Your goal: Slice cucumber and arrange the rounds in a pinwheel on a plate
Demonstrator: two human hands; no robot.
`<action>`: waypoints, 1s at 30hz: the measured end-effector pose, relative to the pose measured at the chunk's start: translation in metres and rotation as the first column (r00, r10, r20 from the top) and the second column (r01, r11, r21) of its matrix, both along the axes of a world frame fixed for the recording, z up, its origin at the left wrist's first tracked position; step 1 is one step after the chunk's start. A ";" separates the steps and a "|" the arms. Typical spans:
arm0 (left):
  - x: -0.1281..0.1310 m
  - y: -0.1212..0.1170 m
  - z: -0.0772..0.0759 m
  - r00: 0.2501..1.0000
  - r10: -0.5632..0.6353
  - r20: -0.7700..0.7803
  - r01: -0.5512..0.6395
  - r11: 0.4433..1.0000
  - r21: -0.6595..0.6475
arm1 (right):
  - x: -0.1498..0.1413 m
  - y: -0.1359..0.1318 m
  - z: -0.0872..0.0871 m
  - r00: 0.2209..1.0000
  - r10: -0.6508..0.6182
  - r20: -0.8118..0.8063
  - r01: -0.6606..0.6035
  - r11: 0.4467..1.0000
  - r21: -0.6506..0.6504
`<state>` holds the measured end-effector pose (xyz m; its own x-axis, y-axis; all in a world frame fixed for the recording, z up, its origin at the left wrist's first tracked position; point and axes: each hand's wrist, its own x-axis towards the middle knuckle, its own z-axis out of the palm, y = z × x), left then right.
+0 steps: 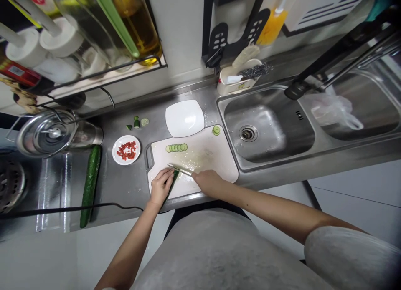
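Observation:
My right hand point(208, 182) is closed round the handle of a knife point(183, 170), its blade pointing left across the white cutting board point(216, 152). The blade lies at the far end of a dark green cucumber point(172, 185). My left hand point(162, 183) grips that cucumber near the board's left front, fingertips close to the blade and partly covering it. Farther back on the board is an overlapping row of cucumber slices point(177, 148). A few more slices point(216, 130) sit at the back right corner.
Behind the board is a white square plate point(184, 119). To the left are cucumber scraps point(137, 122), a small plate point(115, 160) of chopped red pieces, and a whole cucumber point(90, 185). A black cable point(109, 204) crosses the counter front. A steel sink point(269, 131) lies right.

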<state>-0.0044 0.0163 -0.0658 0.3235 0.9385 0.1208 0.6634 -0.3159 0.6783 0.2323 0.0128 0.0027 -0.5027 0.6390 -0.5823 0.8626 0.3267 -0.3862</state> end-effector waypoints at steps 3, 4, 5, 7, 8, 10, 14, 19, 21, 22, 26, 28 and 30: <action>0.000 0.000 0.001 1.000 -0.004 0.000 0.004 1.000 0.003 | 0.000 0.002 -0.002 1.000 -0.004 -0.011 0.004 1.000 0.003; 0.001 0.000 0.001 1.000 -0.004 0.001 0.004 1.000 0.004 | 0.001 0.003 -0.002 1.000 -0.003 -0.012 0.003 1.000 0.002; 0.001 0.000 0.001 1.000 -0.002 0.003 0.002 1.000 0.007 | 0.001 0.003 -0.003 1.000 -0.002 -0.012 0.002 1.000 -0.001; 0.002 0.000 0.002 1.000 0.005 0.004 -0.005 1.000 0.015 | 0.003 0.004 -0.003 1.000 0.003 -0.015 -0.003 1.000 -0.004; 0.002 0.000 0.002 1.000 0.008 0.003 -0.008 1.000 0.018 | 0.004 0.005 -0.004 1.000 0.005 -0.019 -0.005 1.000 -0.005; 0.002 0.000 0.002 1.000 0.009 -0.001 -0.009 1.000 0.019 | 0.004 0.006 -0.005 1.000 0.008 -0.028 -0.009 1.000 -0.006; 0.002 0.000 0.002 1.000 0.005 -0.005 -0.005 1.000 0.009 | 0.004 0.009 -0.005 0.999 0.012 -0.038 -0.013 1.000 -0.023; 0.002 0.001 0.001 1.000 0.012 0.000 -0.012 1.000 0.006 | -0.001 0.013 -0.009 0.999 0.005 -0.051 -0.006 1.000 -0.031; 0.003 0.001 0.003 1.000 0.014 0.000 -0.014 1.000 -0.001 | -0.002 0.011 -0.012 0.999 -0.014 -0.050 0.013 1.000 -0.022; 0.003 0.000 0.003 1.000 0.015 -0.002 -0.015 1.000 -0.004 | -0.003 0.009 -0.013 0.999 -0.026 -0.045 0.025 1.000 -0.019; 0.003 -0.001 0.007 1.000 0.015 -0.019 -0.015 1.000 -0.007 | -0.003 0.001 -0.008 0.998 -0.067 0.016 0.067 0.998 0.005; 0.002 -0.003 0.008 0.999 0.017 -0.033 -0.017 1.000 -0.006 | 0.000 -0.004 -0.002 0.995 -0.087 0.052 0.086 0.996 0.028; 0.001 -0.004 0.008 0.998 0.032 -0.047 -0.032 0.999 -0.008 | 0.005 -0.009 0.005 0.991 -0.114 0.067 0.109 0.991 0.073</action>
